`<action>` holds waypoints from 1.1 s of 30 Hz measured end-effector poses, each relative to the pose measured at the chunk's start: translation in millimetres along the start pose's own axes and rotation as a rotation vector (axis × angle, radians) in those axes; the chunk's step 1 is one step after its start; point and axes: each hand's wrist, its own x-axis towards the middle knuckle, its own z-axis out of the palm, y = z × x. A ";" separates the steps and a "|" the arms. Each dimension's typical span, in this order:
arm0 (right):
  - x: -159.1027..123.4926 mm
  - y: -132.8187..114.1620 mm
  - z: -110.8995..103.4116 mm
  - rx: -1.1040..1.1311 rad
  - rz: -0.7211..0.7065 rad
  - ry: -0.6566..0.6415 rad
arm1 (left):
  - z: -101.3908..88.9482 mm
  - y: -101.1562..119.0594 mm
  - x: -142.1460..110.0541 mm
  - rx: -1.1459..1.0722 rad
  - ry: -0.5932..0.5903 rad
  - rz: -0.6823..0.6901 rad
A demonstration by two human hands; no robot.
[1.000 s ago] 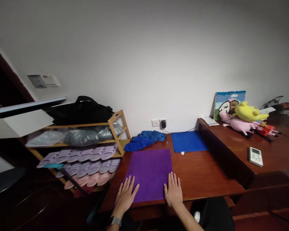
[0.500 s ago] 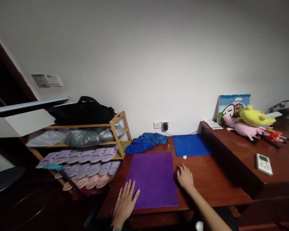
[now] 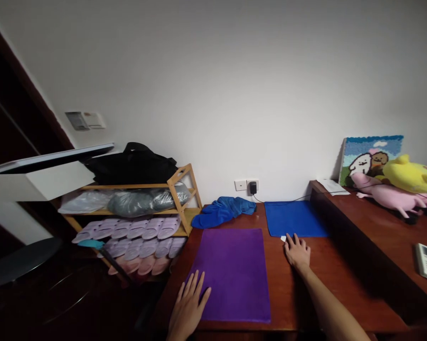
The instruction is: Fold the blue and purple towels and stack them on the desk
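Left hand [image 3: 189, 305] is lying spread on purple cloth [image 3: 238, 272] | right hand [image 3: 298, 255], fingers apart, is resting by flat blue cloth [image 3: 295, 218] | both already looking smooth on surface [image 3: 337, 274], crumpled blue bundle [image 3: 222, 211] is sitting unflattened tho

The purple cloth [image 3: 234, 277] looks matt and smooth, the flat blue cloth [image 3: 293, 219] matt, the table [image 3: 341, 279] faintly glossy wood.
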 end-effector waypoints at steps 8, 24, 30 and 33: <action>-10.6 -0.8 -15.2 -0.043 -0.072 -0.082 | -3.8 1.7 1.1 0.001 -0.014 -0.007; -147.7 39.6 -26.1 -0.032 -0.320 -0.029 | -16.1 -19.6 -3.3 -0.018 -0.088 -0.059; -184.8 49.0 -26.0 -0.017 -0.365 -0.031 | -25.9 -19.5 -3.9 -0.048 -0.142 -0.044; -195.1 47.8 -37.6 -0.031 -0.354 -0.071 | -34.8 -28.8 -7.2 -0.091 -0.200 0.009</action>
